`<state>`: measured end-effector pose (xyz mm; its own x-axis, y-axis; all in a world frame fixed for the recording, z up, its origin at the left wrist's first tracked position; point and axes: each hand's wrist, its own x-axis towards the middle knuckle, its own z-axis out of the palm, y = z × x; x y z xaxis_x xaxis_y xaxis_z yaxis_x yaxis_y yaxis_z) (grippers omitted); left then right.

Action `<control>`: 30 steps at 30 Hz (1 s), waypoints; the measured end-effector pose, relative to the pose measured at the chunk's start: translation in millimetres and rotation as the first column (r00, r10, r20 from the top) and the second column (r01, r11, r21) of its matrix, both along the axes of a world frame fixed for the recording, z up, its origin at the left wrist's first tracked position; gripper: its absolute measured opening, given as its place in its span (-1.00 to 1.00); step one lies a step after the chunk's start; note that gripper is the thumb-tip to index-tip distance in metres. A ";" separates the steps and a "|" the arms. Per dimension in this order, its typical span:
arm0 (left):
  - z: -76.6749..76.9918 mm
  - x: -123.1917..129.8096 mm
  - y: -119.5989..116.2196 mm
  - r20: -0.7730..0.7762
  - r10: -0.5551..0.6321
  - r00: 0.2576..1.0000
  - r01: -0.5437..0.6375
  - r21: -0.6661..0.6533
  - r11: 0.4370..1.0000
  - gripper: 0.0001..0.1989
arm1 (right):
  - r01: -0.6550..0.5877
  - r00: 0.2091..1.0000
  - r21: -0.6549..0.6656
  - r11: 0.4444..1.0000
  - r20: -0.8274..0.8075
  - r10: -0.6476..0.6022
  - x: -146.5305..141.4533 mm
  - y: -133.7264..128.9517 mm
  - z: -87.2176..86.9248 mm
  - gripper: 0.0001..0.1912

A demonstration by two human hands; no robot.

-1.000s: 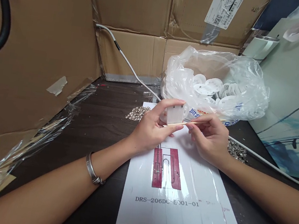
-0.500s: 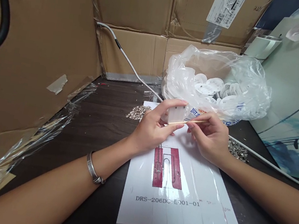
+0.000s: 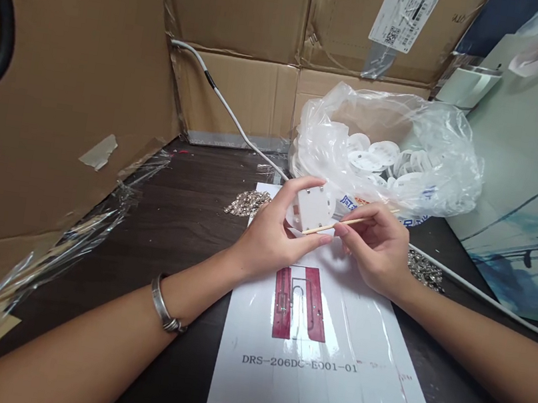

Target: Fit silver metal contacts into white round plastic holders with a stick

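Between thumb and fingers, my left hand [image 3: 279, 230] grips a round white plastic piece [image 3: 312, 207] with small dark metal bits on its face. My right hand [image 3: 371, 244] pinches a thin wooden stick [image 3: 357, 221], whose left end lies across the lower edge of the plastic piece, near my left thumb. Below both hands a white printed sheet [image 3: 266, 386] with a red-and-white diagram lies on the dark table. Just left of my left hand is a pile of small shiny metal parts [image 3: 248, 203]; a second metal pile [image 3: 425, 270] sits beside my right wrist.
Behind my hands stands a clear plastic bag [image 3: 328, 143] filled with many white round pieces [image 3: 369, 161]. A white cable [image 3: 234, 112] runs across the table behind my hands. Cardboard walls [image 3: 247, 10] enclose the left and back; a pale bag [image 3: 527, 199] and a mug [image 3: 468, 86] stand right.
The plastic piece has tilted, so its face now shows more fully toward me. The wooden stick slants more steeply along its lower edge. Both hands keep their hold.
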<state>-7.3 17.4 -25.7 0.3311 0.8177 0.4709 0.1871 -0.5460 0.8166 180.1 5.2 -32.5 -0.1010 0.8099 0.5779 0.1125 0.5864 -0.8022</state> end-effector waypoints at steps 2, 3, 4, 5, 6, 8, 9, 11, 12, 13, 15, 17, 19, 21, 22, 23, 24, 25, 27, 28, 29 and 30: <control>0.8 -0.1 -0.6 -0.002 0.005 1.000 -0.005 0.012 1.000 -0.35 | -0.002 1.000 -0.002 1.000 0.009 0.002 0.3 0.3 -0.3 -0.86; 1.3 -0.1 -0.9 -0.001 0.010 1.000 -0.009 0.023 1.000 -0.36 | -0.001 1.000 0.000 1.000 0.012 0.001 0.5 0.4 -0.6 -0.86; 1.8 -0.1 -1.2 -0.001 0.014 1.000 -0.014 0.035 0.999 -0.37 | 0.002 1.000 0.004 1.000 0.012 -0.002 0.6 0.5 -0.8 -0.86; 2.2 -0.1 -1.4 -0.003 0.018 1.000 -0.018 0.046 0.999 -0.37 | 0.003 1.000 0.009 1.000 0.012 -0.003 0.7 0.5 -1.0 -0.86; 2.5 -0.1 -1.5 -0.006 0.021 1.000 -0.020 0.054 0.998 -0.38 | 0.003 1.000 0.013 1.000 0.010 -0.003 0.7 0.6 -1.3 -0.86; 2.8 0.0 -1.6 -0.012 0.026 1.000 -0.025 0.065 0.998 -0.39 | 0.003 1.000 0.017 1.000 0.005 -0.003 0.7 0.6 -1.8 -0.87; 2.8 0.1 -1.6 -0.015 0.028 0.999 -0.027 0.070 0.997 -0.39 | 0.002 1.000 0.017 1.000 0.004 -0.002 0.6 0.6 -2.0 -0.87; 2.7 0.4 -1.6 -0.017 0.029 0.999 -0.027 0.075 0.997 -0.41 | 0.005 1.000 0.015 1.000 0.002 -0.005 0.3 0.7 -2.1 -0.87; 2.6 0.7 -1.7 -0.014 0.025 1.000 -0.024 0.074 0.997 -0.42 | 0.012 1.000 0.016 1.000 0.002 -0.012 0.2 0.8 -2.1 -0.86; 2.7 0.9 -1.8 -0.011 0.020 1.000 -0.019 0.069 0.997 -0.44 | 0.021 1.000 0.017 1.000 0.005 -0.021 0.1 0.8 -2.1 -0.86; 3.0 1.2 -2.0 -0.005 0.011 1.000 -0.010 0.058 0.998 -0.47 | 0.043 0.999 0.027 0.999 0.021 -0.044 0.0 1.0 -2.1 -0.86; 3.3 1.3 -2.1 -0.004 0.015 1.000 -0.014 0.058 0.998 -0.50 | 0.063 0.997 0.034 0.997 0.041 -0.064 0.0 1.3 -2.3 -0.85; 3.4 1.0 -1.9 -0.006 0.017 1.000 -0.016 0.049 0.999 -0.53 | 0.069 0.996 0.028 0.997 0.058 -0.070 0.0 1.5 -2.4 -0.85; 3.8 0.6 -1.6 0.000 0.005 1.000 -0.005 0.006 1.000 -0.54 | 0.062 0.996 0.004 0.998 0.069 -0.062 0.2 1.6 -2.2 -0.85; 4.3 0.4 -1.5 0.006 -0.001 1.000 0.001 -0.022 1.000 -0.57 | 0.055 0.996 -0.009 0.998 0.070 -0.054 0.3 1.5 -2.0 -0.85; 5.1 0.4 -1.4 0.012 0.001 1.000 0.000 -0.044 0.999 -0.61 | 0.046 0.997 -0.020 0.999 0.066 -0.045 0.3 1.4 -1.7 -0.85; 6.2 0.5 -1.4 0.015 0.012 1.000 -0.011 -0.055 0.998 -0.67 | 0.037 0.998 -0.027 0.999 0.056 -0.035 0.4 1.2 -1.4 -0.85; 7.6 0.7 -1.4 0.018 0.029 0.999 -0.028 -0.053 0.998 -0.74 | 0.026 0.999 -0.029 0.999 0.042 -0.025 0.4 1.0 -1.0 -0.85; 10.6 1.4 -1.4 0.028 0.059 0.998 -0.058 -0.031 0.998 -0.83 | 0.011 1.000 -0.025 1.000 0.010 -0.011 0.3 0.6 0.0 -0.86; 11.9 1.7 -1.4 0.037 0.063 0.997 -0.063 -0.023 0.998 -0.83 | 0.007 1.000 -0.023 1.000 -0.004 -0.007 0.2 0.6 0.4 -0.85; 12.9 1.9 -1.2 0.046 0.062 0.997 -0.061 -0.021 0.998 -0.84 | 0.006 1.000 -0.025 1.000 -0.018 -0.007 0.0 0.6 0.9 -0.85; 13.6 1.9 -1.0 0.056 0.062 0.996 -0.061 -0.026 0.998 -0.84 | 0.009 1.000 -0.032 0.999 -0.029 -0.010 -0.3 0.7 1.3 -0.84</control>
